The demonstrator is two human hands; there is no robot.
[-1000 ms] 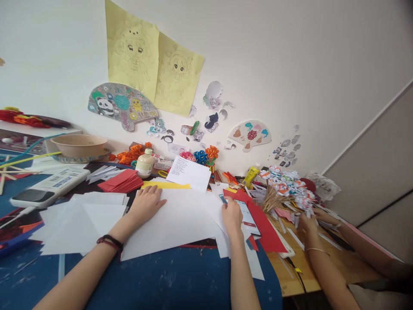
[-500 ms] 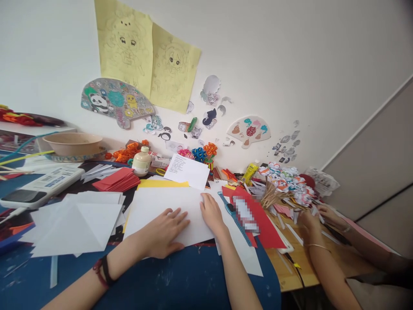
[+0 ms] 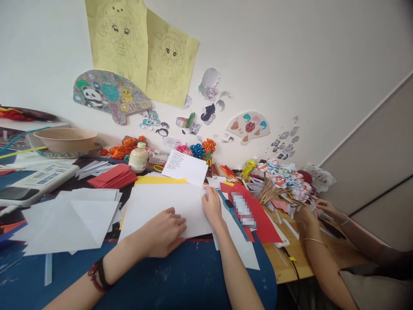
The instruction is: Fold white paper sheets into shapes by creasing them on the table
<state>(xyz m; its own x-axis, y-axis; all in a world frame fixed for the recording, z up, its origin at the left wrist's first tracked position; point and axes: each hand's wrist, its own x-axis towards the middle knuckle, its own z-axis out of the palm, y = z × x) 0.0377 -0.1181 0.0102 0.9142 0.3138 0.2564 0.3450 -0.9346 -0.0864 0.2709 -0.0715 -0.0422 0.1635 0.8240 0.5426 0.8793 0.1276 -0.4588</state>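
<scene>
"Where's your white sheet (image 3: 155, 204)?"
"On the counter (image 3: 196, 280), partly over the yellow paper (image 3: 164, 180). Your left hand (image 3: 166, 232) lies loosely open on its near part; your right hand (image 3: 212, 206) touches its right edge, though I can't tell whether it pinches."
"What could go wrong?"
"If your hands push toward each other, the sheet could buckle. Uneven pressure might skew it over the yellow paper, and your right hand could nudge the blue-strapped watch (image 3: 234, 213) beside it. A sweep forward could knock the handwritten card (image 3: 185, 168)."
</scene>
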